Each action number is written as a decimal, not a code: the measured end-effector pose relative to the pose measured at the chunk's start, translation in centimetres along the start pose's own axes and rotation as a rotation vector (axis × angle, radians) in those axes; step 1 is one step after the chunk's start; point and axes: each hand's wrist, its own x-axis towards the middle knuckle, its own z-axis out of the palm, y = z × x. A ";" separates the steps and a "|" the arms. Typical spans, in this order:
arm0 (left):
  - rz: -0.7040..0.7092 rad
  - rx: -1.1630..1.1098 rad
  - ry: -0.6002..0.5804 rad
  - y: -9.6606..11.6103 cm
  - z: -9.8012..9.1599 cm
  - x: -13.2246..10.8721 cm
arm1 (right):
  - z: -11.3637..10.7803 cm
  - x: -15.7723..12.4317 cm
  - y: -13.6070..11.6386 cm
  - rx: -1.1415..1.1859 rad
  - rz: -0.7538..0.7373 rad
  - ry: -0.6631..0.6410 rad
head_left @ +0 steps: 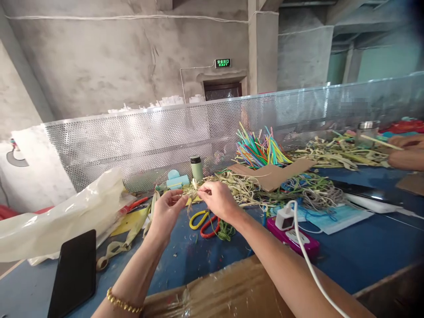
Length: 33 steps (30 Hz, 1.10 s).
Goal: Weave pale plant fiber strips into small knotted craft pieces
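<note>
Our right fingers [204, 191]: pinching pale plant fibre [194, 183]. Left fingers [178, 196]: grip, we cannot tell. Green tumbler [197, 169]: twelve o'clock from fibre.

This looks like a handcraft workshop inside a bare, factory-like building, shown by the rough grey concrete wall [99, 57] and the small black exit sign with green-lit lettering [223, 63]. Along the far edge of the long blue surface [245, 247] runs a perforated silver metal panel [159, 137], and before it lie loose craft materials: a fanned bundle of slim multicoloured stems [255, 148], pale, dry-looking plant strips [243, 185] and tangled grey cord [321, 194]. Near the right edge, another person's hands [409, 150] show.
</note>
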 end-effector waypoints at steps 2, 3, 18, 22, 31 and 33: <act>0.144 0.204 0.033 0.3 -0.1 -0.1 | -0.2 0.1 0.2 -0.079 -0.003 0.001; 0.219 0.316 0.036 0.3 -0.1 -0.1 | -0.2 0.1 0.3 -0.110 -0.005 -0.006; 0.105 0.223 -0.105 0.0 -0.3 0.1 | 0.6 -0.1 0.2 -0.073 -0.063 -0.094; -0.044 -0.184 -0.121 0.1 -0.9 0.6 | 0.6 0.2 0.8 0.218 0.038 -0.213; 0.068 0.017 -0.109 0.5 -1.1 0.5 | 0.1 0.7 2.2 0.662 0.301 -0.362; 0.114 0.113 -0.169 0.3 -0.6 0.2 | 0.2 0.7 2.2 0.687 0.299 -0.377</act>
